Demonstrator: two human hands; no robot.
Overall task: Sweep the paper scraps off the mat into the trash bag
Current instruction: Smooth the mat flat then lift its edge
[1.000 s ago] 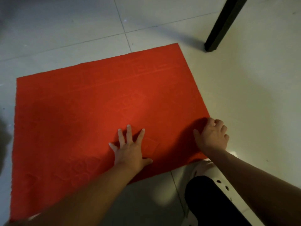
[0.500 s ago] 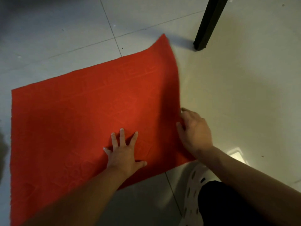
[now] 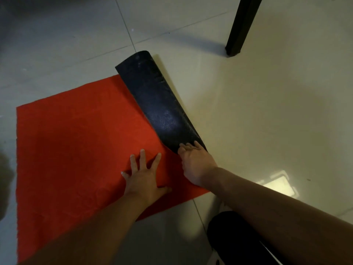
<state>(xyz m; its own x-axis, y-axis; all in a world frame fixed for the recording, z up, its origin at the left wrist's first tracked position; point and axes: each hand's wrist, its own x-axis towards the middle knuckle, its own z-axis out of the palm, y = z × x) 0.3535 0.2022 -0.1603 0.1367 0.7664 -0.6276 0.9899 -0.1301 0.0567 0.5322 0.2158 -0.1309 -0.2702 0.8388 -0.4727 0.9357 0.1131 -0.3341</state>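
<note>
Head view shows a red mat (image 3: pixel 76 142) lying flat on the tiled floor (image 3: pixel 267 111), its right edge turned over into a roll (image 3: pixel 162 108) with the black underside showing. That roll's long axis runs from near the right hand (image 3: pixel 194 165) away and to the left, toward the mat's far corner. Right-hand fingers (image 3: pixel 188 146) lie fairly straight over the roll's near end, pressing on it, not wrapped round it as far as I can see. Left hand (image 3: pixel 143 178) lies palm down on the red surface just beside it, fingers spread, holding nothing. No paper scraps or trash bag show from here. The right hand is the nearer to the roll, so I judge it would drive any further rolling leftward across the mat. A dark furniture leg (image 3: pixel 242 25) stands well apart, beyond the mat.
</note>
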